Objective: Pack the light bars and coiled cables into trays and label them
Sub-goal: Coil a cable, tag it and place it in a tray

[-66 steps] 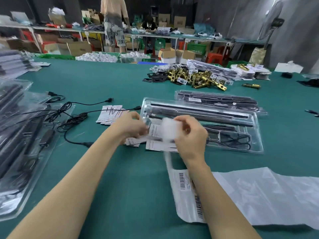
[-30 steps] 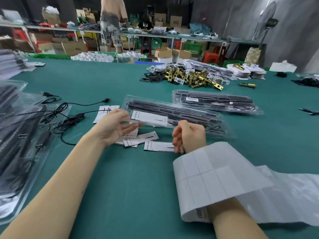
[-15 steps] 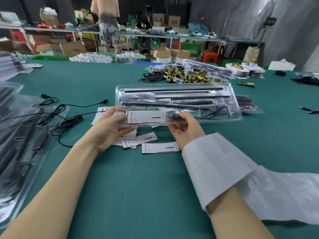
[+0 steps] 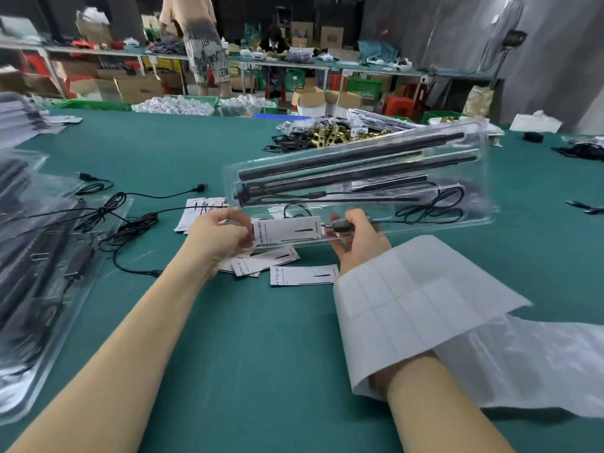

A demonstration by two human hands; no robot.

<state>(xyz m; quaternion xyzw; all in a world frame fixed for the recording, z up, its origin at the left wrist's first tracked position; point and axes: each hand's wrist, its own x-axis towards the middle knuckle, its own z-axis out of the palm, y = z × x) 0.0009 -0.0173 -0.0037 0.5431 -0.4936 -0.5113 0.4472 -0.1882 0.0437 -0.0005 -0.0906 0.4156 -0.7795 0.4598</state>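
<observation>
A clear plastic tray (image 4: 480, 204) is lifted off the green table, tilted with its right end higher. It holds black light bars (image 4: 359, 158), a coiled black cable (image 4: 428, 207) and a white printed card (image 4: 287, 229). My left hand (image 4: 219, 237) grips the tray's near left edge beside the card. My right hand (image 4: 356, 238) grips the near edge from below, thumb on a small black controller. A white label sheet (image 4: 415, 299) drapes over my right wrist.
Loose printed cards (image 4: 304, 275) lie under the tray. Black cables (image 4: 124, 207) sprawl to the left beside a stack of filled trays (image 4: 36, 256). Brass fittings (image 4: 330, 135) are heaped behind. Clear bags (image 4: 529, 364) lie at right. A person stands at the far shelves.
Both hands picked the tray up from the table, raised it and swung its right end up. The label sheet moved from my fingers onto my right wrist.
</observation>
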